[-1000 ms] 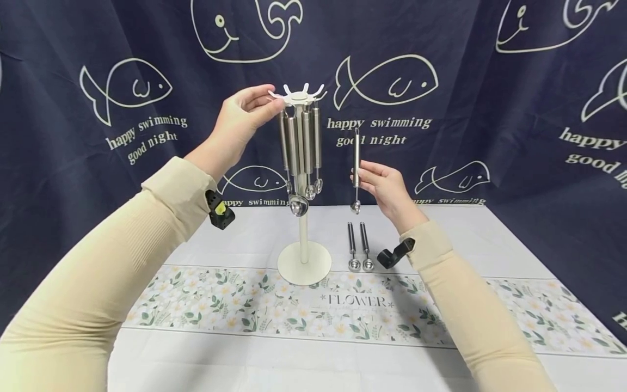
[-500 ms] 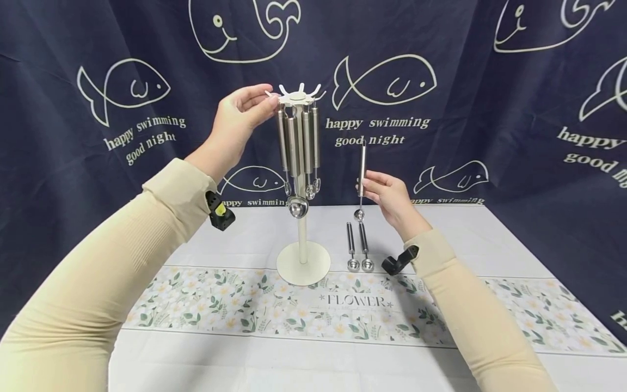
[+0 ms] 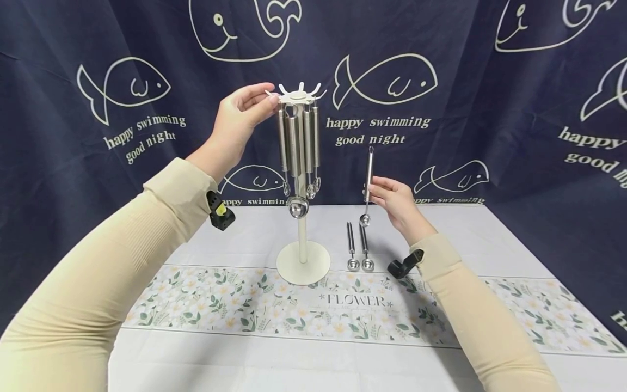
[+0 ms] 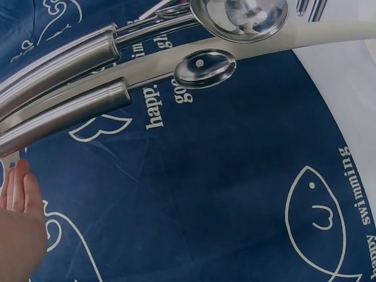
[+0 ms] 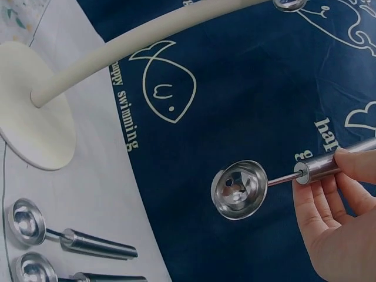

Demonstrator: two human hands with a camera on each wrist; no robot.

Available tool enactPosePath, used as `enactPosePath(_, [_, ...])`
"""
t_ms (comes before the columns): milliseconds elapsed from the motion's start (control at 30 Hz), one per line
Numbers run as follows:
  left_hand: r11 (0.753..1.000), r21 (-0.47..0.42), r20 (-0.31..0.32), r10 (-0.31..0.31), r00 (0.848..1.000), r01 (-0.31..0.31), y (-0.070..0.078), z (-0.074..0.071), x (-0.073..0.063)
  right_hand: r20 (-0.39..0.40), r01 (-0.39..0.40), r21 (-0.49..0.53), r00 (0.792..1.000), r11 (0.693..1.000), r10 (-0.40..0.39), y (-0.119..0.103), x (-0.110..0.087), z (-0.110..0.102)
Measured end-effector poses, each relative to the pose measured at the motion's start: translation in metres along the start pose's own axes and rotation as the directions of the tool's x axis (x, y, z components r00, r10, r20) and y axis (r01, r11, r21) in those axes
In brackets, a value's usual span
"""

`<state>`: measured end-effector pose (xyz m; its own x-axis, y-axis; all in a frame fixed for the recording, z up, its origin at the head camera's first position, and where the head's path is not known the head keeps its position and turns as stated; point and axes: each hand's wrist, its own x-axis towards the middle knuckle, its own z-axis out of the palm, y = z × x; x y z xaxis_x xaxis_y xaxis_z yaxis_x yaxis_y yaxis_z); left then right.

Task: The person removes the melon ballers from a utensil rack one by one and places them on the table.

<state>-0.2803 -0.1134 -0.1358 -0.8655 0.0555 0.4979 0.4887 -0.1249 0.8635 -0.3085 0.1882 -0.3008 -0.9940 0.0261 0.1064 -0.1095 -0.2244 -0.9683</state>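
Your right hand, pinching a scoop, has dropped rightward, seemingly well clear of the rack, nearer two lying scoops; your left hand pinches the rack's rim.

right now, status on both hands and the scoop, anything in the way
Left hand gripping top of stand. Right hand holding scoop, bowl down, off table. Two more scoops lying on table. Nothing visible between held scoop and stand.
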Motion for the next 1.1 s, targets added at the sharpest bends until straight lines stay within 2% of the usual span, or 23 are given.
enactPosePath(267, [0.999,-0.031,0.014,0.020,1.000,-0.020,-0.002,-0.002,0.000,-0.019,-0.016,-0.019,1.000,1.000,0.015,0.008,-0.002,-0.010])
enactPosePath(500, [0.998,-0.065,0.003,0.010,1.000,-0.010,-0.003,0.000,0.000,-0.044,-0.056,-0.047,0.998,0.997,0.054,0.015,-0.005,-0.018])
enactPosePath(667, [0.997,-0.076,-0.012,0.031,0.999,-0.032,-0.005,0.000,-0.001,-0.050,-0.077,-0.049,0.996,0.996,0.075,0.023,-0.006,-0.024])
enactPosePath(800, [0.997,-0.057,-0.021,0.055,0.998,-0.056,-0.007,0.001,-0.001,-0.070,-0.093,-0.069,0.994,0.993,0.088,0.029,-0.007,-0.031])
enactPosePath(1100, [0.998,-0.052,-0.032,0.042,0.999,-0.044,-0.007,0.000,-0.002,-0.069,-0.120,-0.079,0.991,0.990,0.114,0.040,-0.007,-0.045])
